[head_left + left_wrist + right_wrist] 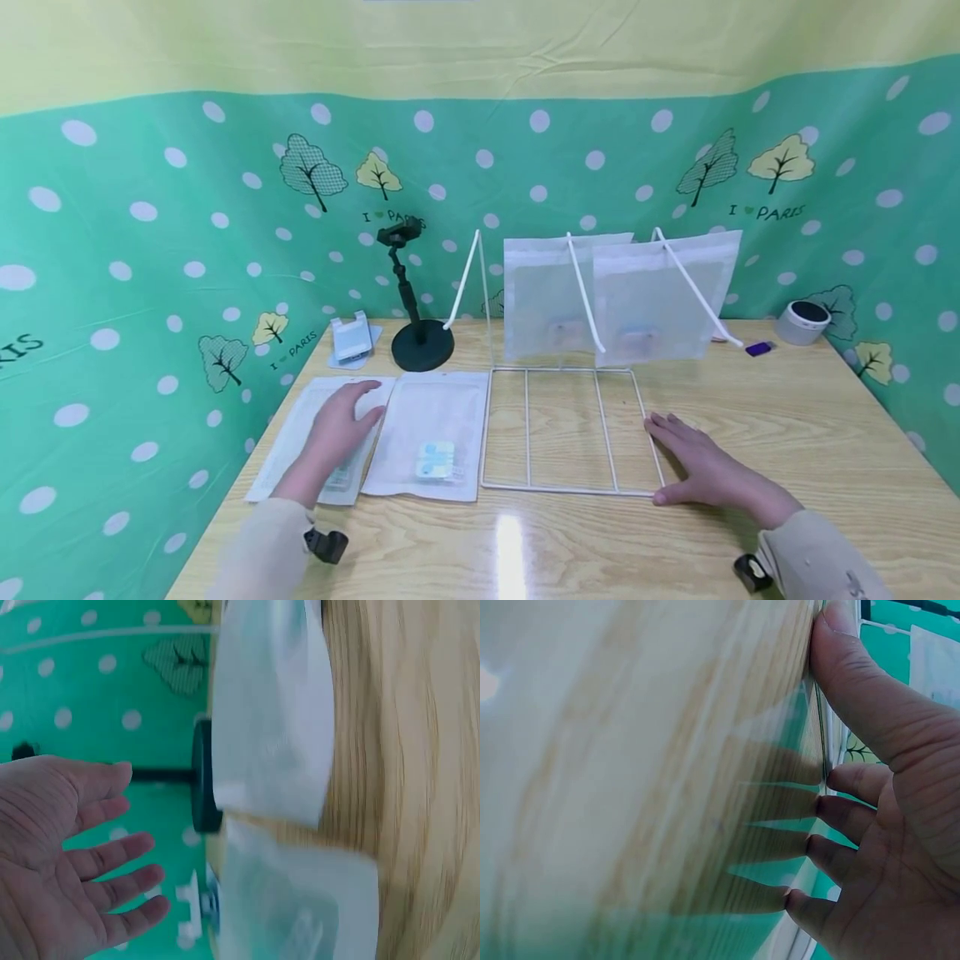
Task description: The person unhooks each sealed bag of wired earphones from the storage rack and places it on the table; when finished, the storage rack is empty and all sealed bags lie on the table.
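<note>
near the middle of the counter (765,400) stands a white wire rack (567,491), one white pouch (536,292) hanging from its middle prong and another pouch (656,312) from the right one. the right hand (697,467) has its fingers spread, tips down at the right edge of the rack's base, thumb by the front corner. left of the rack lie two more flat pouches, the nearer pouch (420,417) just beside it; the left hand (341,425) hovers over the outer pouch (310,410), fingers loosely apart. behind these stands a black round-based stand (422,345), with a dotted green curtain (510,133) beyond
</note>
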The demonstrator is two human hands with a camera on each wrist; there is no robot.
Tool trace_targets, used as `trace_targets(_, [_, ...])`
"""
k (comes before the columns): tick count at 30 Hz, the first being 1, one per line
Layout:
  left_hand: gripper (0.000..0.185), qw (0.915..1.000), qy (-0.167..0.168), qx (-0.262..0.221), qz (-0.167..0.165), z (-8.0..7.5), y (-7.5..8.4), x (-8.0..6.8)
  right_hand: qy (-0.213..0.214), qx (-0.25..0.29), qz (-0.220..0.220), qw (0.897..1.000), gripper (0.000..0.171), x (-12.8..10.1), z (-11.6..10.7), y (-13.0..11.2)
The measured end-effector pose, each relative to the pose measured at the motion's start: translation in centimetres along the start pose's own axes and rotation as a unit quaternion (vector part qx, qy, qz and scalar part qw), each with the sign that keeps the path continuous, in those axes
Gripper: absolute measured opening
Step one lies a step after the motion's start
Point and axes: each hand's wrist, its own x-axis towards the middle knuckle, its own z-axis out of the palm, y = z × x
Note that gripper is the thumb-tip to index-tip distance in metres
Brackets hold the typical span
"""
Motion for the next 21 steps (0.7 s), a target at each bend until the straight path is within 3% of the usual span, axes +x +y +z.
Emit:
trace_targets(5, [0.049, 0.9981, -0.039, -0.028, 0.038, 1.7, 3.6, -0.5, -0.001, 0.006, 0.000, 1.000, 0.109, 0.0, 0.0, 0.0])
trace_targets(11, [0.060, 0.9867, -0.103, -0.010, 0.126, 4.4, 6.9, -1.0, -0.001, 0.009, 0.000, 1.000, 0.108, 0.0, 0.0, -0.1])
trace_targets(16, [0.073, 0.9706, -0.158, 0.041, 0.177, 6.4, 8.4, -1.2, -0.003, 0.008, 0.005, 1.000, 0.109, -0.1, 0.0, -0.2])
trace_targets(21, [0.084, 0.9604, -0.199, 0.076, 0.179, 7.8, 9.1, -1.0, -0.006, 0.007, 0.008, 1.000, 0.109, 0.0, -0.1, -0.2])
